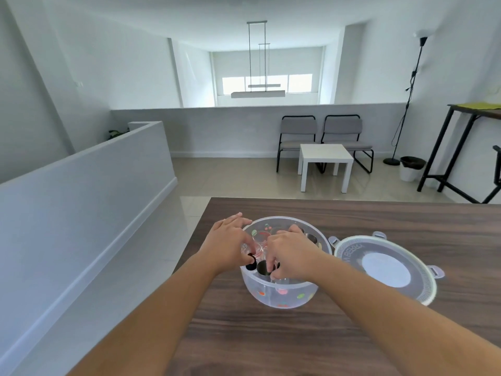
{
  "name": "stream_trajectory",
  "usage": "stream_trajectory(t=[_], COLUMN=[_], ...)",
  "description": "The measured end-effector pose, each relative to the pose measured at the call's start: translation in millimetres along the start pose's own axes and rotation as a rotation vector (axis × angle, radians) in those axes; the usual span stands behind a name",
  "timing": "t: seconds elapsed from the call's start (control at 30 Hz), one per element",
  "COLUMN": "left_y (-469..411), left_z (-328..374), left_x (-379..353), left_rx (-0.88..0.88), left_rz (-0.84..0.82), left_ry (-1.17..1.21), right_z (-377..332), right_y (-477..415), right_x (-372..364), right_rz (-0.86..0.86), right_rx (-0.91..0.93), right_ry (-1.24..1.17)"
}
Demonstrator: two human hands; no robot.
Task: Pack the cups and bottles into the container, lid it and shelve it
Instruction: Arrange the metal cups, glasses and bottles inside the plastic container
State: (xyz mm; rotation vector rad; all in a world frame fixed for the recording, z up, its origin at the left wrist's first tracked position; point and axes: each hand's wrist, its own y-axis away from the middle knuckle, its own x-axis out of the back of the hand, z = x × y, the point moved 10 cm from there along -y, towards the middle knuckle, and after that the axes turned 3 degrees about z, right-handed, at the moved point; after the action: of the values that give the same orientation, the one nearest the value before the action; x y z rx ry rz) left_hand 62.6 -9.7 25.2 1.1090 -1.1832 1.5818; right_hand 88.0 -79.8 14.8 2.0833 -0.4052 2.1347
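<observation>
A round translucent container (260, 289) with coloured dots stands on the dark wooden table (352, 335) near its left edge. Inside it stand several cups and bottles: a clear glass (260, 236), a metal cup (262, 268) and a black-capped bottle (250, 263). My left hand (226, 244) reaches over the left rim, fingers down among the items, touching a clear glass. My right hand (291, 253) reaches in from the right, its fingers curled around a clear cup at the near side. The round lid (385, 270) lies flat on the table just right of the container.
The table's left edge drops to a tiled floor beside a low white wall (81, 213). Beyond the table stand a small white table (325, 156), two grey chairs (322, 134), a floor lamp, a bin and a tall dark table (466, 131).
</observation>
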Motion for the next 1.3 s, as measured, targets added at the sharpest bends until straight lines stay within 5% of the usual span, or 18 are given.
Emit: stream_trajectory(t=[0.2,0.77,1.03,1.3], left_y=[3,-6,-11,-16], left_z=[-6,7,59,68], left_x=[-3,5,-5,-24], left_rx=[0.014,-0.005,-0.204,-0.173], left_rz=[0.007,0.074,0.087,0.069], left_ry=[0.0,0.012,0.109,0.092], right_z=[0,61,72,81], right_y=[-7,8,15,21], right_x=[-1,12,1,-10], right_rz=[0.033,0.105,0.109,0.092], right_rx=[-0.007,-0.245,-0.279,-0.291], right_ry=[0.048,-0.313,-0.259,-0.171])
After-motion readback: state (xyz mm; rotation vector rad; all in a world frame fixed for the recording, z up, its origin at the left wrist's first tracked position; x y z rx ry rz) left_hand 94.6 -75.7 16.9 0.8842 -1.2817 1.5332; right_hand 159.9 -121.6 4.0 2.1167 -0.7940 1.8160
